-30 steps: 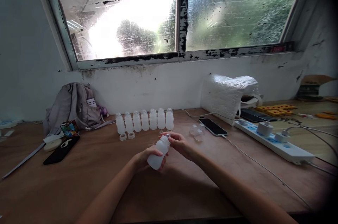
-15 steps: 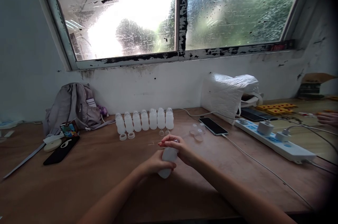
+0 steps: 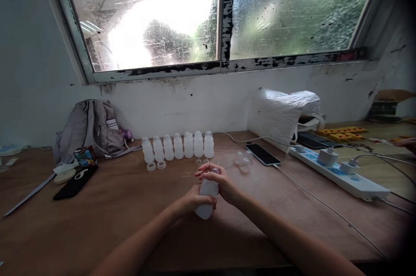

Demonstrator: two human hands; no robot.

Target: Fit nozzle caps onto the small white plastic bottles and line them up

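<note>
A translucent white baby bottle (image 3: pixel 204 212) leans slightly right in front of me, just above or on the table. My left hand (image 3: pixel 194 198) is wrapped round its body. At the top end, the fingers of my right hand (image 3: pixel 218 177) curl round the neck, where a clear nipple (image 3: pixel 214 170) shows between them. Beyond my hands stands a row of several similar bottles (image 3: pixel 178 148) with clear tops. Two white collar rings (image 3: pixel 161 164) lie before the row's left end, and clear nipples (image 3: pixel 198 161) before its right end. Several clear caps (image 3: pixel 244 167) lie right of my hands.
On the left are a grey backpack (image 3: pixel 87 124), a small box (image 3: pixel 85 156) and a black case (image 3: pixel 74 184). A phone (image 3: pixel 262 154) with a cable, a power strip (image 3: pixel 339 174) and a silvery bag (image 3: pixel 276 115) stand right. Another person's hand (image 3: pixel 407 143) shows at the far right.
My right fingers have shifted a little on the bottle's top, and the clear nipple now shows more. My left hand keeps its hold. The other person's hand has drawn back to the right.
</note>
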